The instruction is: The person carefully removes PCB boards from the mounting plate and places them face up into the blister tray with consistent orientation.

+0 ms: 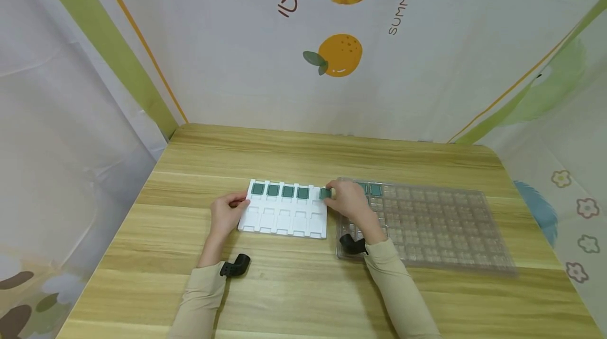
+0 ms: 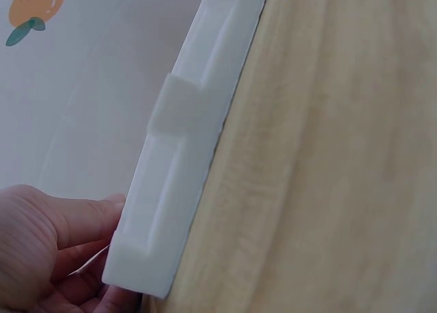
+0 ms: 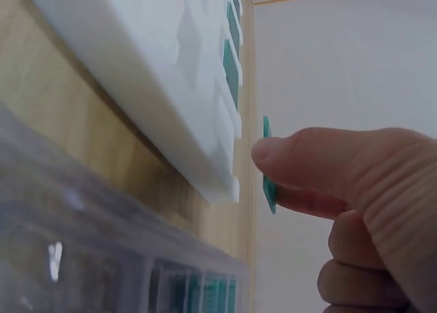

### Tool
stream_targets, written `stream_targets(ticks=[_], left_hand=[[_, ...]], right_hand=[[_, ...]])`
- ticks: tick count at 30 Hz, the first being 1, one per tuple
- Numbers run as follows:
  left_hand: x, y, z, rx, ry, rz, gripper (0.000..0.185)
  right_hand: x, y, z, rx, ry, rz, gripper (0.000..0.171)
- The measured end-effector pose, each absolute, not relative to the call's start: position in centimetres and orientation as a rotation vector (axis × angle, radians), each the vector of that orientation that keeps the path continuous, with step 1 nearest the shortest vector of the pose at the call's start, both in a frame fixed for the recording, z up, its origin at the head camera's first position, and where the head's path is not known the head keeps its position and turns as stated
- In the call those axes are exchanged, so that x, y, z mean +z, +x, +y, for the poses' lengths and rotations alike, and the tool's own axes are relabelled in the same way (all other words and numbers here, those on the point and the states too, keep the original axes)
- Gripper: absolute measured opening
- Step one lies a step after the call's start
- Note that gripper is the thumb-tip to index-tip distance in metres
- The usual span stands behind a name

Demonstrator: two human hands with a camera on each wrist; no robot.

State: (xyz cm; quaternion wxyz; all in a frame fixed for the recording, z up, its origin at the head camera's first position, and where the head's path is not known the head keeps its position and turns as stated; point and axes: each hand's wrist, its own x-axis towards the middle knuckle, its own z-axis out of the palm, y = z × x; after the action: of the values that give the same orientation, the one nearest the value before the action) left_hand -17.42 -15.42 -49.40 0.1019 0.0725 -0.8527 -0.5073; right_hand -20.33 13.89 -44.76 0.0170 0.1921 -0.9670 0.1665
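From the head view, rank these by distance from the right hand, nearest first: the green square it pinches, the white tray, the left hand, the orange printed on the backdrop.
1. Green square: pinched in the right hand, at its fingertips.
2. White tray: just left of that hand.
3. Left hand: on the tray's far left edge.
4. Printed orange: up on the backdrop, beyond the table.
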Motion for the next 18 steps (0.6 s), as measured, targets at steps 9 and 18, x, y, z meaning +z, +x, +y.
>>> stream_targets(ticks=[9, 18], left_hand=[[-49.4, -17.4, -15.4, -1.507, 0.214, -2.510, 0.017], [-49.5, -17.4, -15.3, -1.510, 0.225, -2.507, 0.017]], right_hand=[[-44.7, -19.9, 15.1, 0.544, 0.593, -2.952, 0.025], [-44.9, -19.9, 16.3, 0.531, 0.618, -2.891, 0.023]])
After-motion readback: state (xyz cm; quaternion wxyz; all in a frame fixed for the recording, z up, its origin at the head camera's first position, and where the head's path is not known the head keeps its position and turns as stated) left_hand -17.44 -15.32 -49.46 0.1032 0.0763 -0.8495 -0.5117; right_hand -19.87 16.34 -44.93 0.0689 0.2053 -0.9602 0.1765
